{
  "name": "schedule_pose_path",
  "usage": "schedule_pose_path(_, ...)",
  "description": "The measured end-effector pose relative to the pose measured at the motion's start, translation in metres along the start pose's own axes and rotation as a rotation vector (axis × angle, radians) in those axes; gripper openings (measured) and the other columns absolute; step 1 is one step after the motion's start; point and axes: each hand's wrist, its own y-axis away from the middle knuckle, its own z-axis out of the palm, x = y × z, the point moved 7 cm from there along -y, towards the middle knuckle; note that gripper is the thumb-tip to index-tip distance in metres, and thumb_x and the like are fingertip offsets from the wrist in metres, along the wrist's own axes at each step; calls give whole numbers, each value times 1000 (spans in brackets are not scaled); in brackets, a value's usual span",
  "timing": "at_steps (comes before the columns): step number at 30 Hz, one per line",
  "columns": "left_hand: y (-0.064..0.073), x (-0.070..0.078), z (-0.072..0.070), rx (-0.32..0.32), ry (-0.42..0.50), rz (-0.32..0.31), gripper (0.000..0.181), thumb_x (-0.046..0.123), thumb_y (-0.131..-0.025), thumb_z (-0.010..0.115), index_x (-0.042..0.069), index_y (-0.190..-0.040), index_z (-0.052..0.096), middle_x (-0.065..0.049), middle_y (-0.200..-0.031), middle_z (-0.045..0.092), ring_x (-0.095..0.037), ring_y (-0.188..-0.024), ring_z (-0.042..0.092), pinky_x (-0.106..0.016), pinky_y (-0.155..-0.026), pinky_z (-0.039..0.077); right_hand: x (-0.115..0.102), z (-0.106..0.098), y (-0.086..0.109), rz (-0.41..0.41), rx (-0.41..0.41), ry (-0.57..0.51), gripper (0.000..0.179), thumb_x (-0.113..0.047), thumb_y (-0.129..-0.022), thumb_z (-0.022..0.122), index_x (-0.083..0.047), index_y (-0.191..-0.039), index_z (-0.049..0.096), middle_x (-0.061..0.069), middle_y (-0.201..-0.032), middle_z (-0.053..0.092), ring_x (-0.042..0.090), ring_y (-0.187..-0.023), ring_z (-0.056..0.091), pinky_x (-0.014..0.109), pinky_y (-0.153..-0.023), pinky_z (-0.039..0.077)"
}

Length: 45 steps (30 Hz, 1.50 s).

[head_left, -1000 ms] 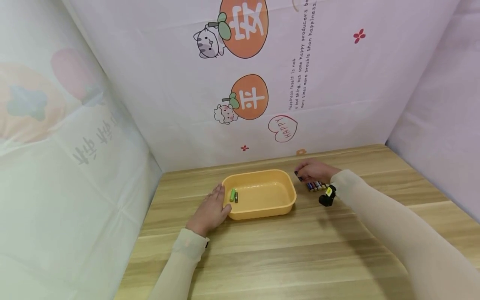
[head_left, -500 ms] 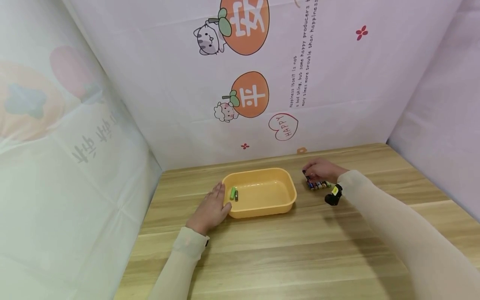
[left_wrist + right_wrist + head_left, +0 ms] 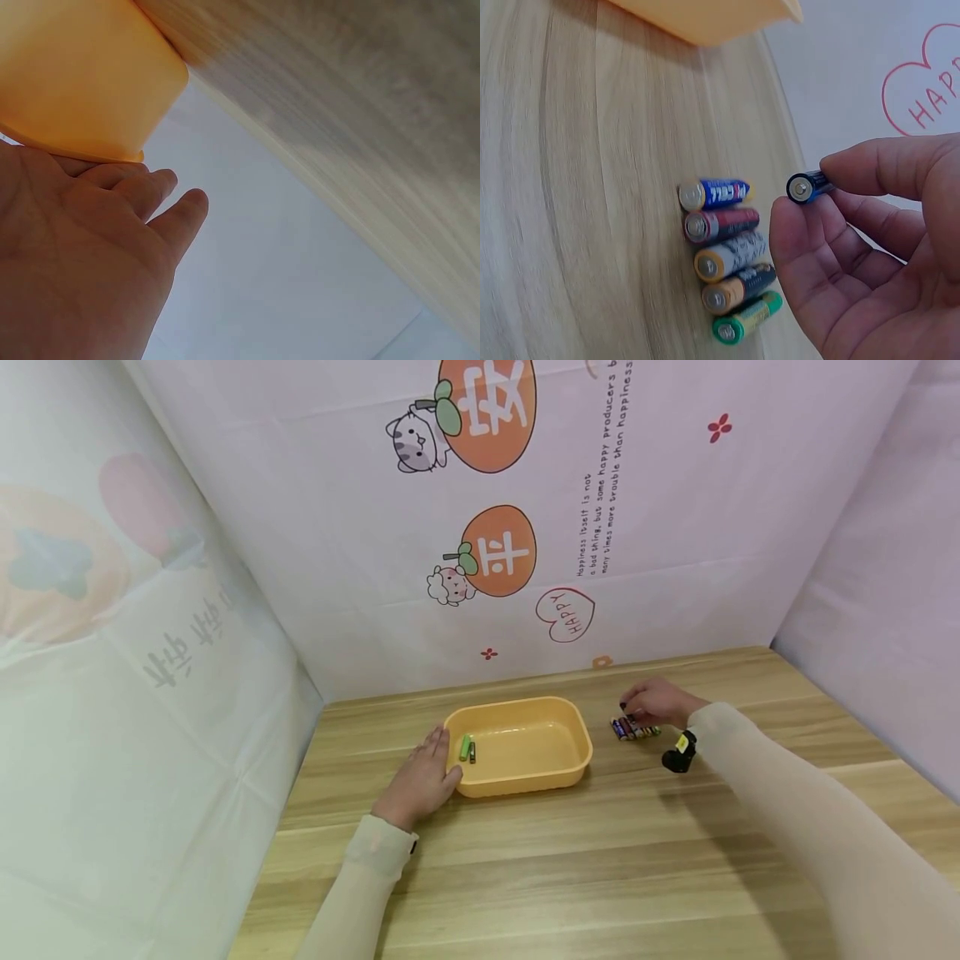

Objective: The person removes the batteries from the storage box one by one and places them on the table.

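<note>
My right hand point(image 3: 660, 702) pinches a dark battery point(image 3: 808, 186) between thumb and fingers, above a row of batteries on the table. In the right wrist view that row runs from a blue battery point(image 3: 718, 193) past a dark red one point(image 3: 727, 223), a white patterned one and a black-and-tan one to a green one point(image 3: 748, 318). My left hand point(image 3: 422, 783) rests with straight fingers along the left rim of a yellow plastic bin point(image 3: 525, 785). Inside the bin, near its left end, lie a bright green battery point(image 3: 465, 749) and a dark one point(image 3: 472, 753).
The wooden table point(image 3: 540, 877) ends at a white printed cloth point(image 3: 360, 610) at the back, with more cloth hanging on the left and right. A black wrist camera point(image 3: 678, 756) sits under the right wrist, close to the batteries.
My right hand has moved right, away from the bin and along the battery row, still pinching the dark battery. The left hand and the bin have stayed in place.
</note>
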Motion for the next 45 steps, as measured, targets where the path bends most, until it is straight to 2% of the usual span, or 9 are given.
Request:
schedule_pose_path(6, 0, -1, 1, 15, 11, 4, 67, 34, -102, 39, -4, -153, 18, -17, -160, 14, -28, -146, 15, -44, -115, 20, 8, -9, 3, 7, 28, -3, 47, -3, -91, 56, 17, -133, 46, 28, -118, 57, 25, -92, 61, 39, -82, 54)
schedule_pose_path(13, 2, -2, 3, 15, 22, 2, 67, 34, -102, 38, -3, -153, 18, -16, -160, 14, -25, -146, 13, -43, -115, 20, 16, -13, 4, 20, 14, -12, 49, -4, -93, 56, 18, -134, 43, 26, -117, 58, 23, -91, 63, 38, -80, 54)
schedule_pose_path(23, 3, -2, 3, 20, 19, 1, 67, 34, -101, 38, -4, -153, 19, -16, -160, 14, -25, -146, 14, -43, -114, 21, 28, -22, 5, 28, 44, -22, 46, 0, -89, 58, 22, -128, 44, 22, -106, 63, 19, -82, 64, 37, -75, 56)
schedule_pose_path(29, 4, 2, -2, -8, 31, -4, 66, 33, -102, 37, -4, -153, 16, -17, -160, 14, -24, -146, 12, -43, -115, 19, 30, -29, 11, 11, 67, 26, 48, -1, -92, 55, 22, -132, 42, 34, -121, 53, 26, -92, 63, 42, -80, 56)
schedule_pose_path(31, 4, 3, -4, -12, 32, -5, 66, 32, -102, 37, -5, -153, 16, -17, -160, 14, -24, -146, 12, -44, -115, 19, 31, -32, 11, -2, 69, 56, 48, -1, -92, 55, 23, -132, 42, 34, -119, 53, 25, -89, 63, 41, -77, 56)
schedule_pose_path(37, 3, 2, -3, -15, 30, -8, 66, 32, -103, 37, -3, -153, 15, -14, -160, 11, -22, -146, 10, -42, -115, 18, 49, -41, 8, 28, 81, 42, 46, 0, -91, 55, 23, -130, 44, 19, -101, 61, 19, -76, 58, 39, -72, 56)
schedule_pose_path(45, 2, 2, -3, -16, 31, -5, 66, 33, -102, 37, -4, -153, 15, -15, -160, 12, -23, -147, 11, -43, -115, 19, 56, -41, 9, 58, 97, 4, 44, -1, -94, 52, 21, -131, 44, 15, -100, 61, 18, -79, 59, 39, -74, 56)
